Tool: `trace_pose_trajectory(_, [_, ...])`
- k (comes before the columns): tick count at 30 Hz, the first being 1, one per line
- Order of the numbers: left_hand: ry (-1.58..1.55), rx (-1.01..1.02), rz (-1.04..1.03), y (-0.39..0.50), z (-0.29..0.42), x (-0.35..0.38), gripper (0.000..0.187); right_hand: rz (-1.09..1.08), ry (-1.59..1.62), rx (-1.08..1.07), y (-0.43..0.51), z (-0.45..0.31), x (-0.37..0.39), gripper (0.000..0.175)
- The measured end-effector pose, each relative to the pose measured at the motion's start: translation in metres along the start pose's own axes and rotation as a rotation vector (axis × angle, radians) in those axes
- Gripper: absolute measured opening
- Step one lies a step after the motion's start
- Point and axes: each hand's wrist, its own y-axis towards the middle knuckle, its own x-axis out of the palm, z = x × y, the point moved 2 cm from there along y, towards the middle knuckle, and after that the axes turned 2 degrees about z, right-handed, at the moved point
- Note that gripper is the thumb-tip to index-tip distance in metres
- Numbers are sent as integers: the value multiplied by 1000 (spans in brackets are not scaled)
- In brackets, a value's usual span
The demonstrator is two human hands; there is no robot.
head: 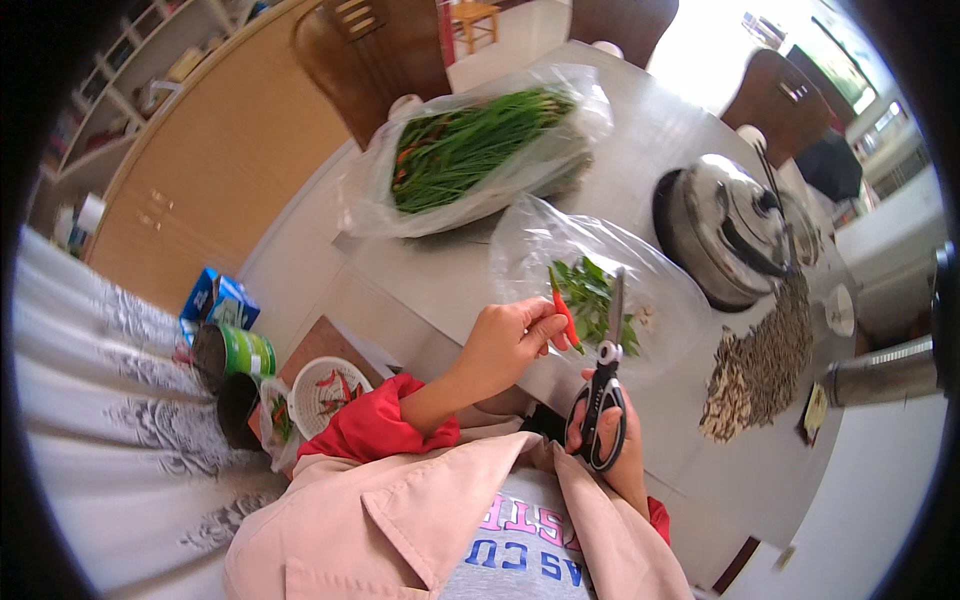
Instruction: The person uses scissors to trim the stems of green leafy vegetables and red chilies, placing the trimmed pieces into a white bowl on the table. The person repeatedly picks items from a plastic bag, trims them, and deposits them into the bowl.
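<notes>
My left hand (523,335) pinches a red chili pepper (564,311) between thumb and fingers, with its green stem end pointing down. To its right, my right hand (611,442) grips kitchen scissors (606,375) by their black handles, blades pointing up and closed together. Beyond both hands, an open clear plastic bag (525,232) lies on the table with green leaves (592,296) on it. A larger plastic bag (360,199) farther back holds long green stalks (480,142), with some red pieces at their left side.
A lidded steel pot (694,247) stands right on the metal table (660,457), near a pile of seeds and shells (772,352). At lower left, a white colander (306,394) holds red chilies (341,390), beside a green can (247,352). Wooden chairs (322,67) surround the table.
</notes>
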Motion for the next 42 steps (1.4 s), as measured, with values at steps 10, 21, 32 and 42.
trace_pose_trajectory(10, [-468,-109,632,-81,-90,-69,26,-169,-267,34,14,-3,31,93])
trace_pose_trajectory(21, [-947,-549,1479,-253,-262,-162,26,-221,-458,108,13,-5,67,93])
trace_pose_trajectory(32, [-767,-798,1316,-242,-301,-137,25,-150,-384,136,11,-3,64,92])
trace_pose_trajectory(42, [-256,-336,1244,-166,-189,-158,18,-201,-364,67,15,-9,58,91])
